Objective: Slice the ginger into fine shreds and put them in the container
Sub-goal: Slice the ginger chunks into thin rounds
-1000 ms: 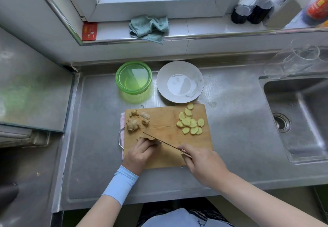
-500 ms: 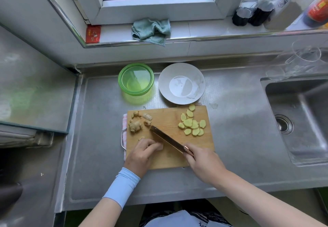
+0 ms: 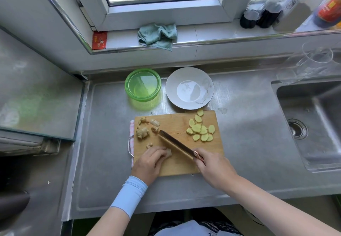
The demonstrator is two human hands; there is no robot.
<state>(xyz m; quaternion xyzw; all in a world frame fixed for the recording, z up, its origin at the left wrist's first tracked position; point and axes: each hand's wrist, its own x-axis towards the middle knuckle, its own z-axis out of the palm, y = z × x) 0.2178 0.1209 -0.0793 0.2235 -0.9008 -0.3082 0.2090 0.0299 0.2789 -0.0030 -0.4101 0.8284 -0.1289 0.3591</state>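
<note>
Starting at the near edge of the surface (image 3: 249, 143), you see both forearms reaching in, the left one in a pale blue sleeve (image 3: 129, 195). Your left grip (image 3: 149, 163) rests on the near left part of the cutting board (image 3: 177, 125). Its fingers are curled over a ginger piece (image 3: 168, 152) and pin it to the wood. Your right grip (image 3: 214, 169) is wrapped round the copper-coloured handle of the knife (image 3: 175, 144). The blade runs diagonally away and to the left, just beside the held piece. You cannot tell whether the edge touches it.

Past the left grip lies a small ginger scrap (image 3: 149, 145). Beyond it, unpeeled ginger knobs (image 3: 142, 132) occupy the far left corner of the board. Pale yellow ginger slices (image 3: 200, 130) sit overlapped in a cluster on the far right part, and a few trail toward the far edge. A pink cloth (image 3: 131, 125) shows under the board's left edge.

Behind the board, the green container (image 3: 143, 104) stands open-topped on the surface. A white bowl (image 3: 172, 88) stands just beside it on the right. The sink (image 3: 313, 125) is set into the surface at the right. On the window sill lie a teal rag (image 3: 156, 35) and a red packet (image 3: 99, 40), and dark bottles (image 3: 258, 18) stand at its right end.
</note>
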